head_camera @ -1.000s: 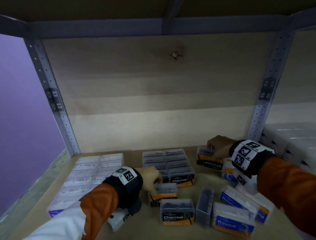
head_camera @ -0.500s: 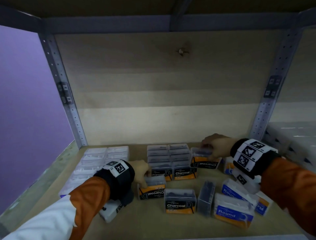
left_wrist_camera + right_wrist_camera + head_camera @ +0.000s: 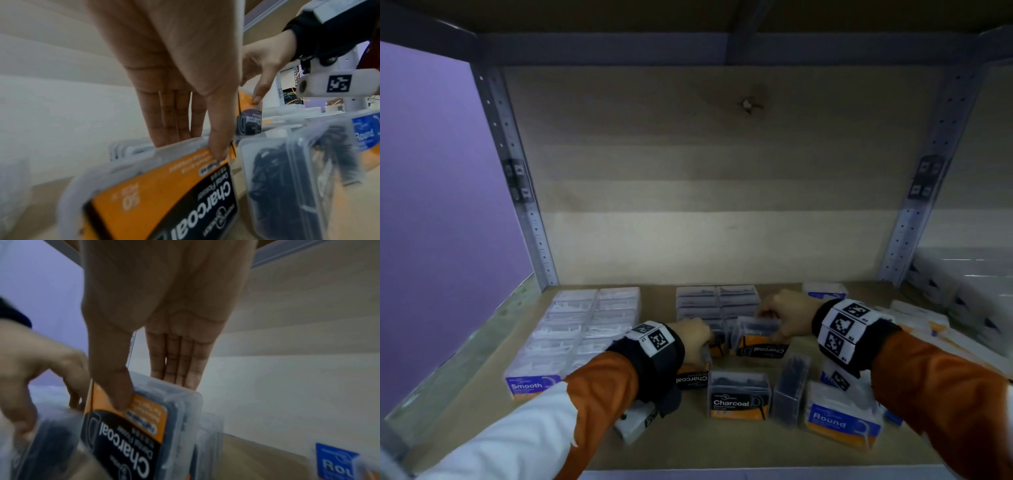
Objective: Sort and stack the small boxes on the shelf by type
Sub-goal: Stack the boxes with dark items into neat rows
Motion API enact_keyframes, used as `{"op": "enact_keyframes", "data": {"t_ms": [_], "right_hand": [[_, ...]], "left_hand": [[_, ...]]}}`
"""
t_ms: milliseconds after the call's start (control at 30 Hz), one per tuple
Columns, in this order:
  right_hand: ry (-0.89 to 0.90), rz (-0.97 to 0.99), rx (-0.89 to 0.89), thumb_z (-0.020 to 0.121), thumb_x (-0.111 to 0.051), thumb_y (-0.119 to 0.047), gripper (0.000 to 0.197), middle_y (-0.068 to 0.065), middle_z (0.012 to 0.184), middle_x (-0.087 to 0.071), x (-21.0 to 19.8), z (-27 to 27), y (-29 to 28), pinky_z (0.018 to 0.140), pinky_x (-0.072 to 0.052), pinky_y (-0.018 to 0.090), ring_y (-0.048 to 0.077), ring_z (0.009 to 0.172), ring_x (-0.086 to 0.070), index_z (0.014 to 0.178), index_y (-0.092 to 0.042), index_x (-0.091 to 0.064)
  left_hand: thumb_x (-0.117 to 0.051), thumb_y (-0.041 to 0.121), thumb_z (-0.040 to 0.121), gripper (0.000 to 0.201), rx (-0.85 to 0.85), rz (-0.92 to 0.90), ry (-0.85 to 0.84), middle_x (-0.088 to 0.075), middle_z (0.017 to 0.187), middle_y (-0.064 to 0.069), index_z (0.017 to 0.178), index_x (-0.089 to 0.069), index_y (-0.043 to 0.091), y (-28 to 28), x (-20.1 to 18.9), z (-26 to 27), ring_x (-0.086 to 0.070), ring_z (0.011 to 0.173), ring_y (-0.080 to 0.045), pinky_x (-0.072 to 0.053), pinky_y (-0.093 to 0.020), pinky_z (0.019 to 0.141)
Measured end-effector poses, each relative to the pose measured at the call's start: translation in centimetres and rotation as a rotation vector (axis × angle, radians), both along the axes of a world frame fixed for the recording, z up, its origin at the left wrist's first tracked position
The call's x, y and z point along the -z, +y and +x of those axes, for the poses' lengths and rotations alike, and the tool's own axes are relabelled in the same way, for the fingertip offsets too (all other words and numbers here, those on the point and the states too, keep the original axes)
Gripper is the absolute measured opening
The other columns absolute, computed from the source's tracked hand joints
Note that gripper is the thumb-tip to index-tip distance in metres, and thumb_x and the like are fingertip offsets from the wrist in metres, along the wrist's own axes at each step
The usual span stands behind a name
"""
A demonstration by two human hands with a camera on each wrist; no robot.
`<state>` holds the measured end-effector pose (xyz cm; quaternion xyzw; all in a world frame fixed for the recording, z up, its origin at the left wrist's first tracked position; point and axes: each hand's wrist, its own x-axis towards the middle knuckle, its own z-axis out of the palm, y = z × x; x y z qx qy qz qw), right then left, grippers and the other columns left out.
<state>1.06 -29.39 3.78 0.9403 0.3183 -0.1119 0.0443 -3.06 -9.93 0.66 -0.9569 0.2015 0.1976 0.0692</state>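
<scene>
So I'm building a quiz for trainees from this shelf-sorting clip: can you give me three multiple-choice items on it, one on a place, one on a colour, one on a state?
1. Where does the Smooth stack stand on the shelf?
A. far right
B. left, by the purple wall
C. front centre

2. What colour is the label panel with the word Round on the Round box?
A. green
B. red
C. blue

3. What is the right hand doing?
A. pinching a Charcoal box
B. resting flat on the shelf
C. hanging idle in the air

Answers:
1 B, the clear boxes with the Smooth label sit left of the Charcoal stack in the head view.
2 C, the word stands on blue.
3 A, the right wrist view shows the thumb on the label and fingers behind the box.
</scene>
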Motion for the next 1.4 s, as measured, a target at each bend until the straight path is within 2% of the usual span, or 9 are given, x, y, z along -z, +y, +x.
{"op": "enact_keyframes", "data": {"t_ms": [100, 233, 333, 533, 633, 1033, 1100, 1233, 1400], "right_hand": [[0.024, -0.004, 0.006, 0.082, -0.067, -0.022, 0.045, 0.009, 0.120, -0.060, 0.5, -0.1, 0.1, 0.073, -0.037, 0.021, 0.023, 0.107, -0.057, 0.125, -0.010, -0.057], [0.058, -0.057, -0.003, 0.082, -0.067, -0.021, 0.045, 0.013, 0.121, -0.060, 1.1, -0.2, 0.8, 0.072, -0.038, 0.023, 0.025, 0.107, -0.057, 0.123, -0.007, -0.056], [0.079, -0.114, -0.017, 0.083, -0.067, -0.021, 0.049, 0.013, 0.126, -0.056, 1.6, -0.4, 1.3, 0.085, -0.045, 0.029, 0.026, 0.113, -0.054, 0.128, -0.006, -0.053], [0.090, -0.183, -0.030, 0.085, -0.064, -0.021, 0.045, 0.015, 0.126, -0.057, 2.3, -0.5, 1.9, 0.089, -0.047, 0.033, 0.029, 0.113, -0.055, 0.127, -0.006, -0.053], [0.102, -0.195, -0.035, 0.086, -0.063, -0.023, 0.043, 0.014, 0.125, -0.058, 2.4, -0.4, 2.0, 0.084, -0.045, 0.031, 0.028, 0.112, -0.055, 0.125, -0.005, -0.055], [0.106, -0.230, -0.029, 0.088, -0.061, -0.021, 0.042, 0.014, 0.125, -0.058, 2.9, -0.1, 2.3, 0.091, -0.046, 0.033, 0.029, 0.113, -0.055, 0.125, -0.004, -0.055], [0.107, -0.235, -0.031, 0.088, -0.061, -0.022, 0.043, 0.014, 0.126, -0.057, 3.0, -0.1, 2.3, 0.091, -0.046, 0.032, 0.028, 0.113, -0.055, 0.127, -0.005, -0.053], [0.121, -0.221, -0.055, 0.087, -0.061, -0.025, 0.049, 0.012, 0.125, -0.058, 3.1, -0.1, 2.3, 0.085, -0.045, 0.032, 0.028, 0.111, -0.055, 0.133, -0.013, -0.048], [0.141, -0.217, -0.065, 0.086, -0.063, -0.029, 0.056, 0.012, 0.124, -0.059, 3.1, 0.1, 2.6, 0.075, -0.038, 0.027, 0.028, 0.108, -0.056, 0.137, -0.018, -0.045]], "left_hand": [[-0.063, 0.022, 0.087, 0.022, 0.006, 0.005, -0.033, -0.049, 0.093, -0.014, 0.099, -0.058, 0.005, 0.1, -0.5, -0.3, -0.044, 0.083, -0.020, -0.036, -0.032, 0.068], [-0.065, 0.024, 0.084, 0.033, -0.019, -0.013, -0.064, -0.056, 0.106, -0.017, 0.108, -0.060, 0.002, 0.7, -1.4, -0.7, -0.047, 0.086, -0.022, -0.037, -0.030, 0.068], [-0.066, 0.025, 0.083, 0.044, -0.055, -0.042, -0.112, -0.054, 0.121, -0.015, 0.121, -0.057, 0.004, 1.1, -1.7, -1.0, -0.055, 0.103, -0.028, -0.042, -0.034, 0.073], [-0.070, 0.024, 0.079, 0.047, -0.158, -0.141, -0.146, -0.056, 0.113, -0.013, 0.118, -0.051, 0.006, 2.0, -1.4, -1.2, -0.056, 0.100, -0.028, -0.039, -0.030, 0.069], [-0.071, 0.024, 0.078, 0.036, -0.204, -0.258, -0.153, -0.048, 0.097, -0.006, 0.101, -0.046, 0.012, 2.3, -0.9, -1.3, -0.048, 0.087, -0.020, -0.036, -0.028, 0.068], [-0.078, 0.031, 0.072, 0.048, -0.336, -0.387, -0.095, -0.049, 0.095, -0.003, 0.093, -0.038, 0.014, 3.4, 1.0, -2.0, -0.047, 0.085, -0.016, -0.038, -0.028, 0.070], [-0.080, 0.039, 0.070, 0.055, -0.332, -0.354, -0.086, -0.051, 0.096, -0.005, 0.098, -0.040, 0.014, 3.6, 0.8, -2.3, -0.050, 0.087, -0.019, -0.041, -0.029, 0.072], [-0.075, 0.028, 0.077, 0.078, -0.298, -0.252, -0.072, -0.055, 0.128, -0.015, 0.136, -0.030, 0.008, 4.0, 0.8, -2.8, -0.056, 0.114, -0.029, -0.048, -0.037, 0.094], [-0.071, 0.016, 0.079, 0.074, -0.292, -0.214, -0.026, -0.055, 0.128, -0.018, 0.139, -0.027, 0.010, 4.0, 1.4, -3.4, -0.056, 0.114, -0.032, -0.049, -0.039, 0.093]]}}
